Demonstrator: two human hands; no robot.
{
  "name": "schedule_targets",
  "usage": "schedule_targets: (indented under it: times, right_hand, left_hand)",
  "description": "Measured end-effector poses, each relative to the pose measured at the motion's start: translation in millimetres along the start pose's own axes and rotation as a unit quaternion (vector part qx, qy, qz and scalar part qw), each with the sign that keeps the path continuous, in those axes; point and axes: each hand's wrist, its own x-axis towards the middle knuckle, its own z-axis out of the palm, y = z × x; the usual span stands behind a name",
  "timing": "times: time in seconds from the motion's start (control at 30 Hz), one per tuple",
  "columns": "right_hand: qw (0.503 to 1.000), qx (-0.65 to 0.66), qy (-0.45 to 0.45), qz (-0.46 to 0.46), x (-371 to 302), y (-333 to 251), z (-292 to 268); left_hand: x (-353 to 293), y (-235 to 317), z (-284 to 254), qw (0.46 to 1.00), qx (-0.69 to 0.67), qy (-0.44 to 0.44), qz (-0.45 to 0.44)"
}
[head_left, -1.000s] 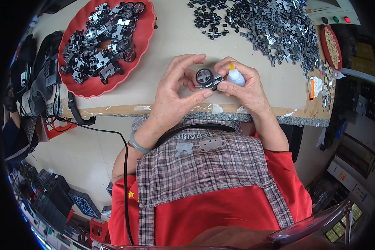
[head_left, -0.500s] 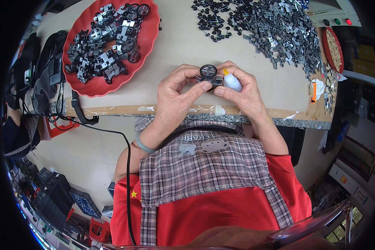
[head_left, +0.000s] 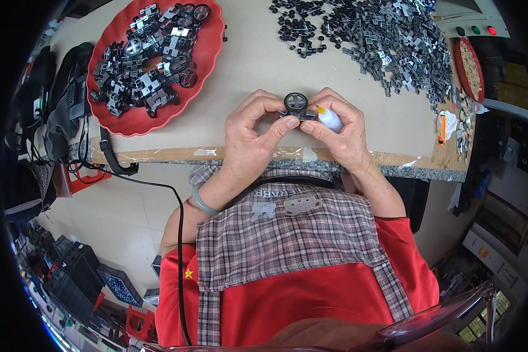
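The beige tabletop [head_left: 246, 61] spreads beneath the fingers [head_left: 262, 104], bearing a scalloped red tray [head_left: 189, 107] of wheeled black-and-silver pieces [head_left: 152, 85] beyond them to the left, and a heap of loose grey and black parts [head_left: 387, 50] beyond them to the right. The right hand [head_left: 345, 129] has its fingers curled snugly around a white squeeze bottle [head_left: 330, 119], its thumb tip reaching the near right side of a small assembly [head_left: 308, 114], whose left side the left hand [head_left: 249, 129] pinches between thumb and fingers. Between the two hands the assembly's spoked black wheel [head_left: 296, 101] stands uppermost, while the thumbs hide part of its body.
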Motion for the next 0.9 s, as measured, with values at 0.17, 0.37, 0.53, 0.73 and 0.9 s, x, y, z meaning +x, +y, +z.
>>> schedule_targets:
  times: [0.17,0.37,0.53,0.73,0.9]
  right_hand:
    - [1.0,0.0,0.019,0.004,-2,0,2]
    - [0.963,0.238,0.037,0.12,-4,-3,3]
    - [0.937,0.312,0.028,0.156,0,-5,5]
    - [0.957,0.259,0.058,0.121,-2,-3,15]
    - [0.95,0.268,0.052,0.149,6,-10,10]
  left_hand:
    - [1,0,-3,1.0,0.013,-0.016,-0.014]
    - [5,12,5,0.995,0.09,0.009,0.05]
    - [-1,3,0,0.999,0.045,-0.013,-0.017]
    - [-1,6,-3,0.996,0.085,0.003,-0.015]
    - [1,4,-1,0.998,0.06,0.012,-0.032]
